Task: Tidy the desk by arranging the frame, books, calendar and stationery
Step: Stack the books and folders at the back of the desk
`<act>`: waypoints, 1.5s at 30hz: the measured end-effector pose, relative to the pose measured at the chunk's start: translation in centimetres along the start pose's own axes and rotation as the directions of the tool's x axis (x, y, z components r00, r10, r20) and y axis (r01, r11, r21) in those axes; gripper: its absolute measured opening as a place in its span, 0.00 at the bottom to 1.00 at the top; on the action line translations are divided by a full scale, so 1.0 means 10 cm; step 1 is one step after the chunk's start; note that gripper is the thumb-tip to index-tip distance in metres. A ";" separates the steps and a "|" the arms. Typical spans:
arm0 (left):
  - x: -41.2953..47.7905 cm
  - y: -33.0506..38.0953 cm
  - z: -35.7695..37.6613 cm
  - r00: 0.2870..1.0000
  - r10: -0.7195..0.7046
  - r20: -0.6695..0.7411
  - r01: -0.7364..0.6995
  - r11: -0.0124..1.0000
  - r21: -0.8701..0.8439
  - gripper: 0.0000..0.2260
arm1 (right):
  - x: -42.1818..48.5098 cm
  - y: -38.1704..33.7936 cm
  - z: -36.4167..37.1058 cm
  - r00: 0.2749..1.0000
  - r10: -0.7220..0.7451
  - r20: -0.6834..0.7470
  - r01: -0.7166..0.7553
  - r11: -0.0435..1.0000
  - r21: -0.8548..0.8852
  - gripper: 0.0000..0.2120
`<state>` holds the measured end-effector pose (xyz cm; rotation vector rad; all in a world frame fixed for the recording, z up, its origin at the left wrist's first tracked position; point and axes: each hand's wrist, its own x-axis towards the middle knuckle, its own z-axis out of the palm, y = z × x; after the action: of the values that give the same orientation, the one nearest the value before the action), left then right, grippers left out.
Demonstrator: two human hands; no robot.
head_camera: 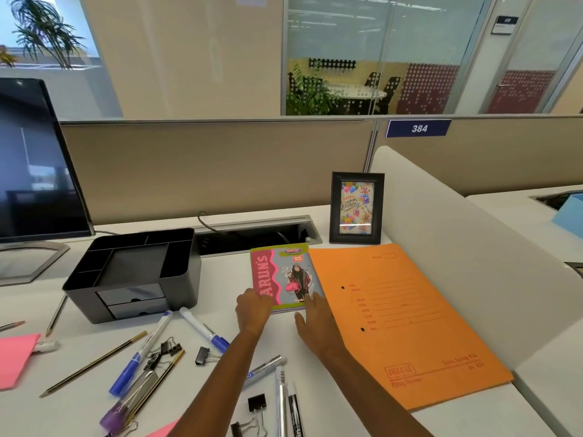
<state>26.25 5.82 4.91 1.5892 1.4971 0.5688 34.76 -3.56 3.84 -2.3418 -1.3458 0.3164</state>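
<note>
A colourful notebook (284, 272) lies flat on the white desk (220, 279), beside an orange file folder (400, 316). My left hand (252, 312) grips the notebook's near left corner, fingers curled over the cover. My right hand (310, 323) rests on its near right corner with straight fingers, by the folder's edge. A black photo frame (356, 208) stands upright behind the folder. Markers (205, 329), pencils (94, 364) and binder clips (202, 354) are scattered at the near left.
A black desk organiser (135, 272) with drawers stands at the left, a monitor (34, 165) behind it. Pink paper (15, 357) lies at the far left. A cable tray (252, 231) runs along the beige partition. A white divider (457, 263) bounds the right.
</note>
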 end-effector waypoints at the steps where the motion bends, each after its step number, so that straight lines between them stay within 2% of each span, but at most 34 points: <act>1: 0.00 0.02 0.00 1.000 -0.009 0.001 0.009 1.000 -0.017 0.13 | 0.02 0.02 0.03 1.000 -0.019 -0.020 0.018 0.998 -0.060 0.23; 3: 0.01 0.04 -0.02 0.999 -0.040 0.010 0.040 0.998 -0.054 0.12 | 0.07 0.04 0.11 0.999 -0.026 -0.026 0.022 0.986 -0.166 0.21; 5: 0.06 0.03 -0.02 0.997 -0.079 0.026 0.082 0.991 -0.110 0.12 | 0.15 0.13 0.25 0.999 -0.027 -0.025 0.021 0.980 -0.197 0.18; 11: 0.18 -0.01 0.00 0.969 -0.233 0.083 0.247 0.907 -0.340 0.12 | 0.18 0.10 0.27 0.999 -0.036 0.039 0.042 0.986 -0.163 0.17; 15: 0.13 0.01 -0.06 0.963 -0.236 0.132 0.270 0.825 -0.497 0.09 | 0.14 0.02 0.17 1.000 -0.013 -0.011 0.011 0.986 -0.169 0.20; 18: 0.12 -0.01 -0.10 0.964 -0.220 0.151 0.266 0.774 -0.574 0.05 | 0.07 -0.05 0.10 0.997 -0.016 0.076 0.022 0.996 -0.084 0.27; 20: 0.12 -0.05 -0.11 0.968 -0.202 0.147 0.250 0.780 -0.573 0.05 | 0.04 -0.05 0.12 0.998 -0.009 0.067 0.015 0.997 -0.082 0.26; 23: 0.16 -0.10 -0.09 0.974 -0.189 0.126 0.227 0.839 -0.494 0.07 | 0.05 -0.05 0.14 0.996 -0.012 0.086 0.025 0.990 -0.140 0.26; 27: 0.12 -0.09 -0.05 0.982 -0.176 0.068 0.188 0.951 -0.246 0.17 | 0.11 0.00 0.08 0.989 -0.061 0.135 0.082 0.984 -0.160 0.25; 29: 0.05 -0.04 -0.03 0.986 -0.166 0.010 0.166 0.984 -0.059 0.20 | 0.09 0.03 0.04 0.994 -0.074 0.085 0.085 0.987 -0.138 0.23; 31: -0.05 0.02 0.00 0.991 -0.132 -0.027 0.134 0.987 0.093 0.20 | 0.04 0.05 -0.01 0.989 -0.118 -0.085 0.100 0.975 -0.197 0.22; 35: -0.18 0.03 0.15 1.000 -0.008 -0.016 0.013 0.948 0.319 0.23 | -0.02 0.24 0.03 0.986 -0.076 -0.152 0.018 0.938 -0.347 0.27; 38: -0.23 0.00 0.25 0.999 0.045 0.000 -0.042 0.929 0.368 0.23 | -0.03 0.41 0.00 0.991 -0.011 -0.133 -0.041 0.924 -0.380 0.27; 42: -0.23 -0.04 0.30 0.995 0.102 0.005 -0.095 0.903 0.418 0.22 | -0.03 0.51 -0.02 0.993 0.012 -0.117 -0.058 0.918 -0.392 0.18; 45: -0.22 -0.06 0.30 0.992 0.123 0.016 -0.119 0.911 0.395 0.20 | -0.01 0.53 0.01 0.994 0.065 -0.087 -0.093 0.921 -0.377 0.25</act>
<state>27.88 2.87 3.33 2.0037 1.5998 0.3533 38.76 -5.95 1.35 -2.6995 -1.3801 -0.0138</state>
